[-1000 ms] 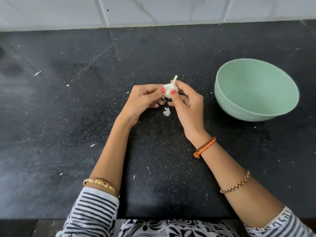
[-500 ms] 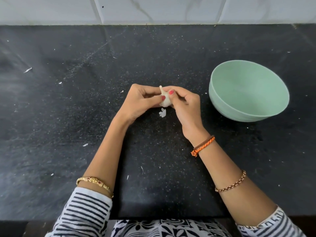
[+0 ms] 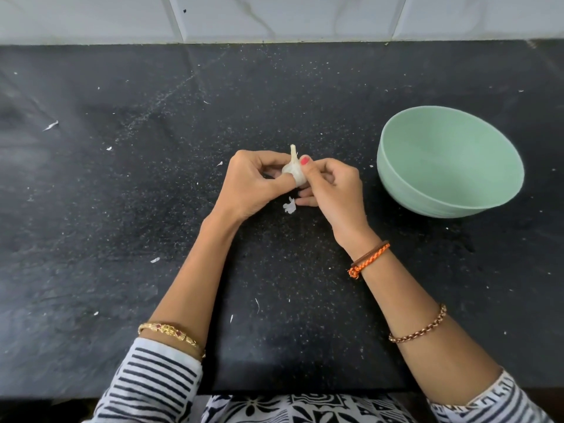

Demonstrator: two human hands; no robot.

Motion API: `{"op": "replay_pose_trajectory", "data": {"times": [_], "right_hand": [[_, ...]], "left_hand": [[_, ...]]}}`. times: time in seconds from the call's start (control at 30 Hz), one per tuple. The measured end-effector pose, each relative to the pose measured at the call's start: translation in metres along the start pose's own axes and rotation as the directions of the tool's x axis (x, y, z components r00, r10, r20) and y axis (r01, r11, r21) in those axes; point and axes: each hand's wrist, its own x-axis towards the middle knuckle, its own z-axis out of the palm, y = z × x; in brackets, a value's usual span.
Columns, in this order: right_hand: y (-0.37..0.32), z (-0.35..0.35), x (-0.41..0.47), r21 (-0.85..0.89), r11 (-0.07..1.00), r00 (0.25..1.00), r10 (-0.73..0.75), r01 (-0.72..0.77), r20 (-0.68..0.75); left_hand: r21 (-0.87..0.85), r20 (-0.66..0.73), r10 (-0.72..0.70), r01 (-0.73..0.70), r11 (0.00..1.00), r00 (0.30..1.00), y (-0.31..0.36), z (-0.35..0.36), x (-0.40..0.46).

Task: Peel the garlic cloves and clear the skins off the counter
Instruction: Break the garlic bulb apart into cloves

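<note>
I see soft, even daylight across the frame, brightest on the pale wall tiles (image 3: 274, 16) at the top. The black counter (image 3: 106, 209) takes a dull sheen on its left side, no hard glare. Shadows under the forearms and beside the green bowl (image 3: 451, 166) are faint and diffuse. My wide lens bends the counter's back edge; focus is sharp at the centre, slightly softer at the corners.

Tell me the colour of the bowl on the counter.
Pale mint green, inside and out; the bowl shows plainly in the head view.
</note>
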Motion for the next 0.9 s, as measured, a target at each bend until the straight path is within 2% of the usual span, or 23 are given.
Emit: {"op": "replay_pose_trajectory", "data": {"times": [0.17,0.47,0.8,0.9], "right_hand": [[-0.004,-0.005,0.001,0.081,0.993,0.995,0.077,-0.082,0.057],[-0.005,-0.008,0.001,0.101,0.99,0.989,0.086,-0.099,0.122],[-0.008,-0.011,0.003,0.036,0.99,0.972,0.127,-0.136,0.196],[-0.01,-0.012,0.002,0.037,0.992,0.974,0.113,-0.123,0.195]], "left_hand": [[0.022,-0.004,0.045,-0.045,0.999,0.999,-0.001,0.005,-0.002],[-0.01,-0.053,0.038,-0.038,0.999,0.998,-0.005,0.011,-0.003],[-0.247,-0.08,-0.029,0.008,0.969,0.996,0.0,0.017,-0.008],[-0.162,-0.062,0.012,-0.022,0.987,0.998,-0.002,0.018,-0.006]]}}
